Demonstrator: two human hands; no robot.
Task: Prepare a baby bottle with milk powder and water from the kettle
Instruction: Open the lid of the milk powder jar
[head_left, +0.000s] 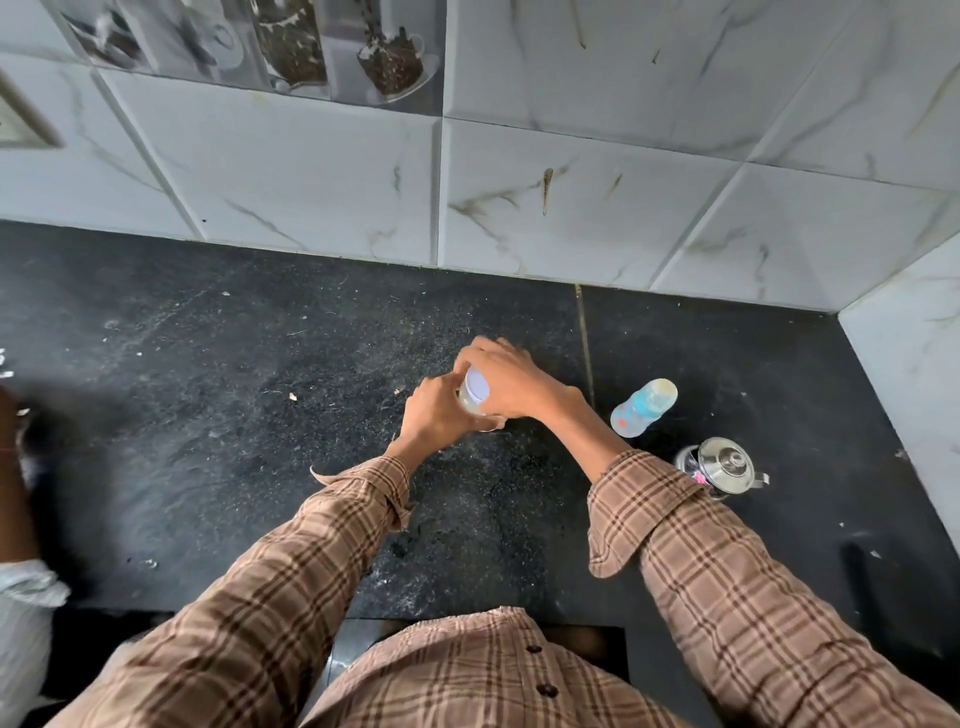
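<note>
A small clear jar with a pale lilac lid (477, 388) stands on the black counter (260, 415) in the middle of the head view. My left hand (441, 413) wraps around the jar's body from the left. My right hand (511, 379) covers the lid from above and the right, fingers closed on it. What the jar holds is hidden by my hands. To the right, a clear baby bottle (643, 408) with blue and orange print stands upright with its cap on. A steel kettle (724, 467) with a knobbed lid sits just in front of the bottle.
White marble-look wall tiles (519, 197) rise behind the counter and along its right side. Another person's arm and pale sleeve (21, 545) show at the far left edge. White specks dust the counter.
</note>
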